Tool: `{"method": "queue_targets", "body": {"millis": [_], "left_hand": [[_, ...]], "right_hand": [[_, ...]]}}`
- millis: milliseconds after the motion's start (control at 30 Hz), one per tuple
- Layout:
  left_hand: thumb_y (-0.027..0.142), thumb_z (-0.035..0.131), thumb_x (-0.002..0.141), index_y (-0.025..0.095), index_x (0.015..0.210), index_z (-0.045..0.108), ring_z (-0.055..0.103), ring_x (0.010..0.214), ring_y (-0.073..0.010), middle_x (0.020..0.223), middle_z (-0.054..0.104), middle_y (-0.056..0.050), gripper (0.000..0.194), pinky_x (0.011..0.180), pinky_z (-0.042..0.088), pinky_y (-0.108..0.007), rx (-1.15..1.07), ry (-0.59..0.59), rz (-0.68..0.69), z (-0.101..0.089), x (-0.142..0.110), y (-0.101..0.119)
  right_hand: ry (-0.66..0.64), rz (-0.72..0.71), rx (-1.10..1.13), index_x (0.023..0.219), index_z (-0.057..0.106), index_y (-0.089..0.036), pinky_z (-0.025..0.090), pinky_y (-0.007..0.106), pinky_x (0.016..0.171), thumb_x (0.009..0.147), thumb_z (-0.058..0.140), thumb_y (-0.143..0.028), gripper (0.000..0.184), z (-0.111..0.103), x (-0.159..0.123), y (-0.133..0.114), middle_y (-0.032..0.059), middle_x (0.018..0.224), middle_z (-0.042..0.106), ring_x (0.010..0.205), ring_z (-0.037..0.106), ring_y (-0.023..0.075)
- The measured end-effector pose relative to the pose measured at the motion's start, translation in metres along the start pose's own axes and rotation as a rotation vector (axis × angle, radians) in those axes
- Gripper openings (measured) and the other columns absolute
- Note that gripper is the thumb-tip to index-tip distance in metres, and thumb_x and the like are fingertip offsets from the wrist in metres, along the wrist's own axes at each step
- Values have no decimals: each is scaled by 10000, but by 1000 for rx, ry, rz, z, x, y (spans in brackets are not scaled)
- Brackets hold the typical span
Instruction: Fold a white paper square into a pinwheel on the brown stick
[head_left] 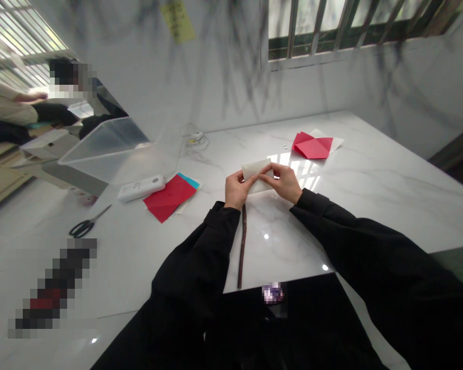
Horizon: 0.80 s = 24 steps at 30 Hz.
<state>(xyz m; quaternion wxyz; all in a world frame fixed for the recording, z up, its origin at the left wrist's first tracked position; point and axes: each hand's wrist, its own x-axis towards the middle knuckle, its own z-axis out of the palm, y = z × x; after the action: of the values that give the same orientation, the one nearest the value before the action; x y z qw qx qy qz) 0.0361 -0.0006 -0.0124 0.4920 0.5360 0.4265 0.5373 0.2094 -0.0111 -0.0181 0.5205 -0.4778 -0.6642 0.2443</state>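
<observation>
We pinch a folded white paper (255, 169) between left hand (236, 189) and right hand (286, 182). Both grips are clamped on it. Red sheets (170, 198) lie left.

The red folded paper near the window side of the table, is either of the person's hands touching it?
Apart. The head view shows bare table between the red folded paper and both hands: the left hand and right hand pinch a white folded paper instead.

Craft room; coloured paper (170, 198), scissors (88, 223), marble table (370, 180).
</observation>
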Motion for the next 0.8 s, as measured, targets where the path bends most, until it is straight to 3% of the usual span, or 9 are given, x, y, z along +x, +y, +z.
{"method": "queue_targets", "body": {"millis": [133,233,367,467,533,600,667,800], "left_hand": [[504,924,608,99,1026,798,726,855,-261,985,800,-122,596,779,578,-355,8,5,4,1,0,0],[502,917,616,96,1051,788,730,866,-260,993,798,-122,609,784,576,-351,2,0,-17,2,1,0],[461,922,609,100,1052,777,735,895,-262,1000,799,-120,590,808,576,-351,-43,-12,-36,1,2,-1],[436,918,616,100,1057,769,740,897,-262,998,801,-122,574,831,583,-368,-76,-18,-45,0,2,0],[435,918,615,103,1066,763,742,900,-265,991,802,-121,581,841,585,-377,-81,-18,-50,1,0,2],[448,917,614,108,1064,760,741,900,-264,971,801,-116,585,842,585,-377,-73,-21,-51,1,0,4],[473,908,621,115,1041,757,738,881,-251,940,797,-106,573,829,584,-365,-66,-38,-47,-1,1,7],[568,803,728,146,992,742,710,750,-182,898,769,-80,502,726,558,-305,12,2,-34,-17,9,15]], "right_hand": [[10,-11,10,886,745,-222,496,297,679,884,724,-506,284,1,0,0,20,827,712,733,593,171],[14,-10,80,1036,735,-229,532,310,714,865,744,-535,351,2,-1,-1,28,891,725,778,632,186],[9,35,197,1452,545,-277,577,344,768,827,788,-540,720,2,-2,-1,34,961,743,823,679,208],[6,99,290,1560,416,-269,598,362,768,770,836,-550,938,2,0,2,43,949,757,839,704,228],[-35,135,371,1463,539,-233,607,377,785,726,861,-563,870,2,2,4,64,972,769,872,719,247],[-100,175,440,1233,700,-190,609,402,820,698,872,-572,680,3,4,5,87,1008,781,910,728,270],[-133,229,495,1041,761,-165,606,426,860,678,888,-556,549,3,5,6,97,1026,790,928,733,282],[-113,370,622,996,786,-171,607,428,893,629,939,-486,507,-2,9,12,99,1044,799,921,742,266]]}}
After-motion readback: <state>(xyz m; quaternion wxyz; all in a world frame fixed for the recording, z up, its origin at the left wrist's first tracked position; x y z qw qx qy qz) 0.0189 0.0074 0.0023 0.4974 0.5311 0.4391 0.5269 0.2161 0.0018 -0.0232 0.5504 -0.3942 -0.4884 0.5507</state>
